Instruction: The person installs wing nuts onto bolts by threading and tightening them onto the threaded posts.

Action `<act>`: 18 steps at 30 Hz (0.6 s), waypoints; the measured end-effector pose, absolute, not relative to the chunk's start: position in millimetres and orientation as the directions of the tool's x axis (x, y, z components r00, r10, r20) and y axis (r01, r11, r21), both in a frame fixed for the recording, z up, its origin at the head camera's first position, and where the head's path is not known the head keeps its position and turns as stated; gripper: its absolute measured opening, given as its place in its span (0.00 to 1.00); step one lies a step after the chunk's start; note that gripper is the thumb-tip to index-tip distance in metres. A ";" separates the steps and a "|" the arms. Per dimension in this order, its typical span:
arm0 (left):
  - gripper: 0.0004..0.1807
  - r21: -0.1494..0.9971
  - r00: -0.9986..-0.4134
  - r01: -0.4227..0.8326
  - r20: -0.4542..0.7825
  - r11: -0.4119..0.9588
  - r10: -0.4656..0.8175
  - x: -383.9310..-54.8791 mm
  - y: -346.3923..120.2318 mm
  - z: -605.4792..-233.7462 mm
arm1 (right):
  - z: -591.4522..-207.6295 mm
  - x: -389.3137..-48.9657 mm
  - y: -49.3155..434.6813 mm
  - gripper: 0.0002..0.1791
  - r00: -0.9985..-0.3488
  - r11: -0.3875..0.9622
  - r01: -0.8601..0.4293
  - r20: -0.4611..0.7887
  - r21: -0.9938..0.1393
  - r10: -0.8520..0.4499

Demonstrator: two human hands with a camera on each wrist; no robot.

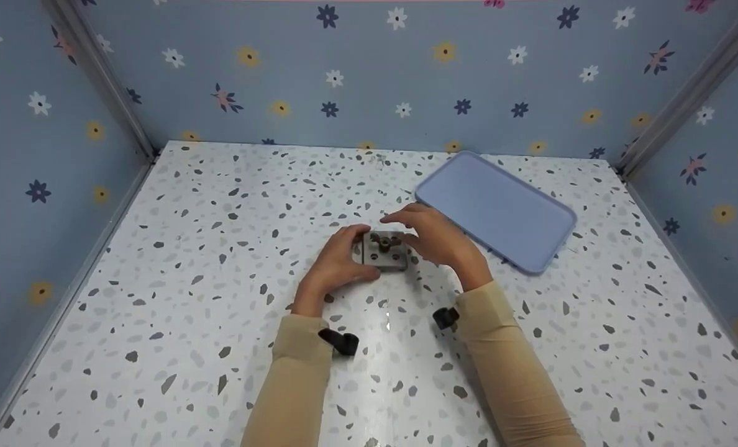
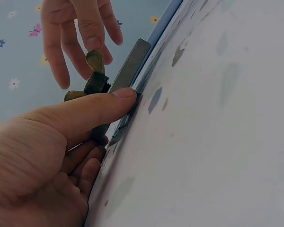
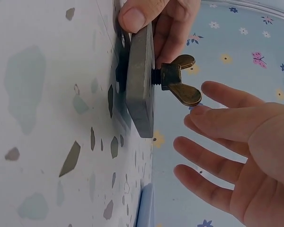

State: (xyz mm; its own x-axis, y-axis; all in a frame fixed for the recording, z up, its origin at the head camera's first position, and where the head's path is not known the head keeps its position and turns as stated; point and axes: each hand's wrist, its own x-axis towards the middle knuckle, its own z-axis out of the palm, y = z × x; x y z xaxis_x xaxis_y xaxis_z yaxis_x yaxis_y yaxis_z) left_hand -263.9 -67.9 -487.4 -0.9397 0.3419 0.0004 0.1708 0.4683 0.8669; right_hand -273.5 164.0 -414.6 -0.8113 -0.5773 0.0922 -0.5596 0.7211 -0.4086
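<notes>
A small grey metal plate with holes lies flat, held a little over the white speckled table. Out of its upper face stands a dark threaded screw carrying a brass-coloured wing nut. My left hand grips the plate by its opposite edges, thumb on the near side and fingers on the far side. Beside the wing nut is my right hand, its fingers loosely spread and bent. In the right wrist view its thumb tip is right at the lower wing, and nothing is pinched between the fingers.
A blue-lilac tray lies slantwise at the back right, close beyond my right hand. Flowered blue panels wall in the table at the back and both sides. Black wrist mounts stick out from both sleeves.
</notes>
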 end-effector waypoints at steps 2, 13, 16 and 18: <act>0.52 0.864 -0.940 0.173 0.002 0.472 0.341 -263.9 -68.0 -487.4 | -414.4 -273.3 163.1 0.27 -0.813 0.727 -0.555 0.079 -0.405 -0.577; 0.51 0.865 -0.940 0.173 0.003 0.470 0.342 -262.4 -67.4 -486.2 | -415.1 -271.5 158.4 0.29 -0.812 0.735 -0.542 0.032 -0.408 -0.582; 0.51 0.864 -0.939 0.176 0.004 0.472 0.343 -261.9 -67.4 -485.7 | -415.3 -271.1 157.3 0.31 -0.810 0.735 -0.542 0.020 -0.408 -0.586; 0.51 0.863 -0.939 0.179 0.007 0.473 0.343 -262.0 -67.6 -485.6 | -415.6 -271.0 156.7 0.31 -0.810 0.735 -0.538 0.011 -0.413 -0.587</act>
